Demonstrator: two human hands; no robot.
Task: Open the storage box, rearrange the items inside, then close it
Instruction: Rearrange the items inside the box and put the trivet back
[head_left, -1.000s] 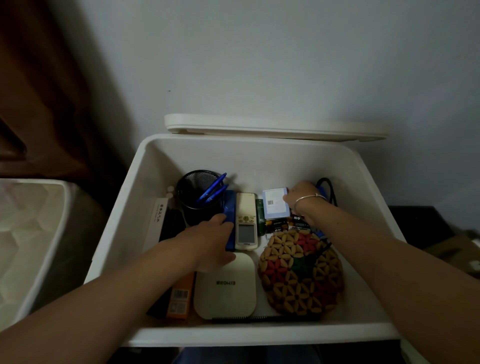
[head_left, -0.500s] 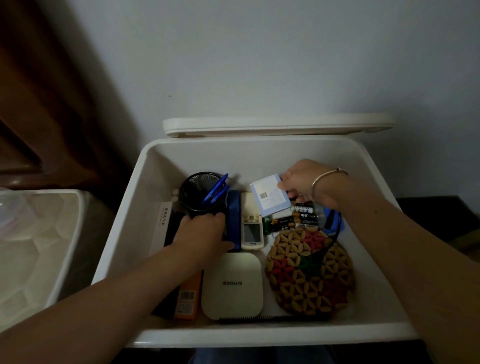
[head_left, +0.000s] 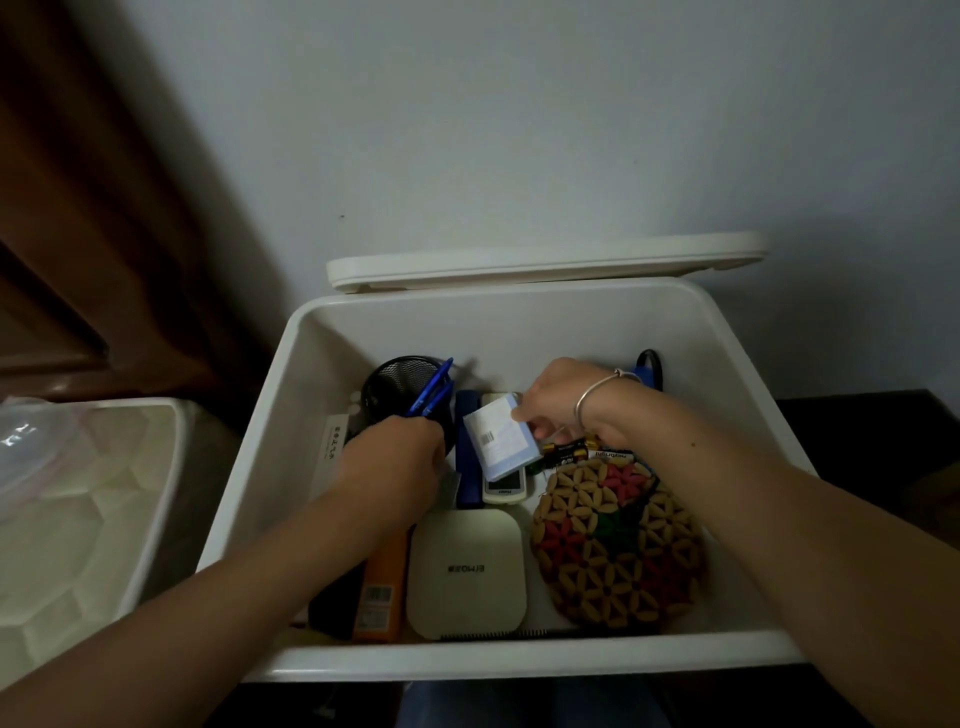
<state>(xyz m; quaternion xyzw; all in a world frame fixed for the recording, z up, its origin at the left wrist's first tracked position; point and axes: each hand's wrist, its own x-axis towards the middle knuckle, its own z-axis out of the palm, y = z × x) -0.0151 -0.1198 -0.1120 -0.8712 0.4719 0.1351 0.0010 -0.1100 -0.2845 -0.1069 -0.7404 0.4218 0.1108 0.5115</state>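
A person's left hand (head_left: 400, 460) and right hand (head_left: 553, 402) are bare, with no rings in view. The left forearm (head_left: 234, 587) and right forearm (head_left: 753, 499) are uncovered as far as the edges of the frame. A thin, silver-coloured bangle (head_left: 589, 397) circles the right wrist, smooth and narrow, with a small knob or clasp at its far side. A tiny dark spot marks the right forearm. Dark blue trousers (head_left: 519, 706), dim and partly hidden, show at the bottom edge.
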